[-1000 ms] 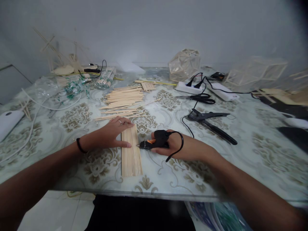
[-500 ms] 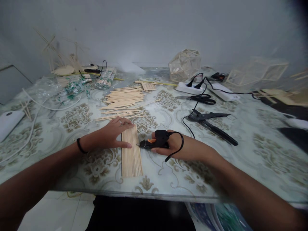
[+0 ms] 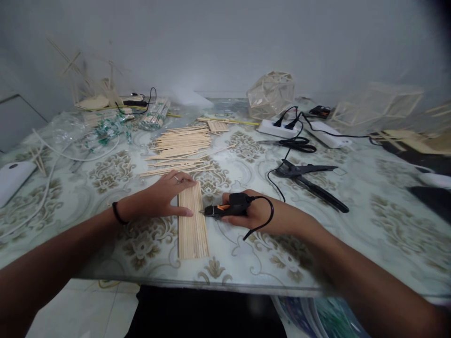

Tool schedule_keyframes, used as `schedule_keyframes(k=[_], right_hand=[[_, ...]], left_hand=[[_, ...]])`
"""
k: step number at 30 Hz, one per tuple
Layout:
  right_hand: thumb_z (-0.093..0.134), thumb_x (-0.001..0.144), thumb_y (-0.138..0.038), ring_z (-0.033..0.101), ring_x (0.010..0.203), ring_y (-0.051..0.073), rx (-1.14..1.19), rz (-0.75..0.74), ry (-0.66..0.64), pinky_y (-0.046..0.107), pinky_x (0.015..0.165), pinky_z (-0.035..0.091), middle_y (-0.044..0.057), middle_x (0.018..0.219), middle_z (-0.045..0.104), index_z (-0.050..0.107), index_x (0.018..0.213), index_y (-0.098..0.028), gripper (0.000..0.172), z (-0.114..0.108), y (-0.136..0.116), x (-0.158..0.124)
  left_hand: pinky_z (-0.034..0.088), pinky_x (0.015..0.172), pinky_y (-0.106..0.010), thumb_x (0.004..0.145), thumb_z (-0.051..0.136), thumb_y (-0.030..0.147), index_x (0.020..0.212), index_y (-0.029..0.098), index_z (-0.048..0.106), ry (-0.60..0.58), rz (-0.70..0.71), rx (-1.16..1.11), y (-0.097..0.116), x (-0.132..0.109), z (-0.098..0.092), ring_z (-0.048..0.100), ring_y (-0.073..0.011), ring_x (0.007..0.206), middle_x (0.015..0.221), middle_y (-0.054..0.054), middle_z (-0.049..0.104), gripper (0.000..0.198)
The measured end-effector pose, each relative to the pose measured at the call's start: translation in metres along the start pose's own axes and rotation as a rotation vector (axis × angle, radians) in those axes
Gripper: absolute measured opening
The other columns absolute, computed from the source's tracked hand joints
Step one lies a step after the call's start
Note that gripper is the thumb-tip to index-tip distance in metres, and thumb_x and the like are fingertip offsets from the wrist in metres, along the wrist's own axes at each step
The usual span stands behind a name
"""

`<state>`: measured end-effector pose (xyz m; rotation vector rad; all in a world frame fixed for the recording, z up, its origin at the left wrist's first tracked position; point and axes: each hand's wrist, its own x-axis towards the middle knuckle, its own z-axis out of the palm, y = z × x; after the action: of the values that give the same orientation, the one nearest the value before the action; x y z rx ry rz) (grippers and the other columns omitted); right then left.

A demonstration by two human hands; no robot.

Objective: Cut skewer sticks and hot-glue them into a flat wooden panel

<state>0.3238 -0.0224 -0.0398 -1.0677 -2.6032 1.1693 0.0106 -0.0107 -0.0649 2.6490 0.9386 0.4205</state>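
A flat panel of wooden sticks laid side by side (image 3: 192,225) lies near the table's front edge. My left hand (image 3: 162,196) rests flat on the panel's far left part, fingers stretched out, a black band on the wrist. My right hand (image 3: 254,212) is closed round a black glue gun with an orange trigger (image 3: 225,209). The gun's nozzle points left and touches the panel's right edge. Its black cord loops behind my wrist.
A heap of loose sticks (image 3: 179,143) lies beyond my left hand. Black pliers (image 3: 310,180), scissors (image 3: 296,144) and a white power strip (image 3: 278,127) sit to the right. Stick-frame models (image 3: 270,94) stand at the back; plastic bags (image 3: 98,129) at the left.
The glue gun has tilted a little lower in my right hand, and the cord loop has shifted right. My left hand and the panel have stayed put.
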Motion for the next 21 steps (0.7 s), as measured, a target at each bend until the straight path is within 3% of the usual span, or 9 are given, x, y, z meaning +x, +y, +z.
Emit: schedule_keyframes(k=[21], right_hand=[[0.064,0.092,-0.051,0.047,0.064,0.015,-0.025,0.011,0.014,0.028,0.062,0.037,-0.001,0.07,0.057,0.068,0.096,-0.019,0.032,0.0006,0.0007,0.0003]], left_hand=[[0.038,0.117,-0.055,0.087,0.071,0.068,0.15,0.02,0.054,-0.002,-0.012,0.003,-0.0012,-0.0005,0.0009,0.05,-0.0362,0.135,0.144,-0.018,0.057,0.081]])
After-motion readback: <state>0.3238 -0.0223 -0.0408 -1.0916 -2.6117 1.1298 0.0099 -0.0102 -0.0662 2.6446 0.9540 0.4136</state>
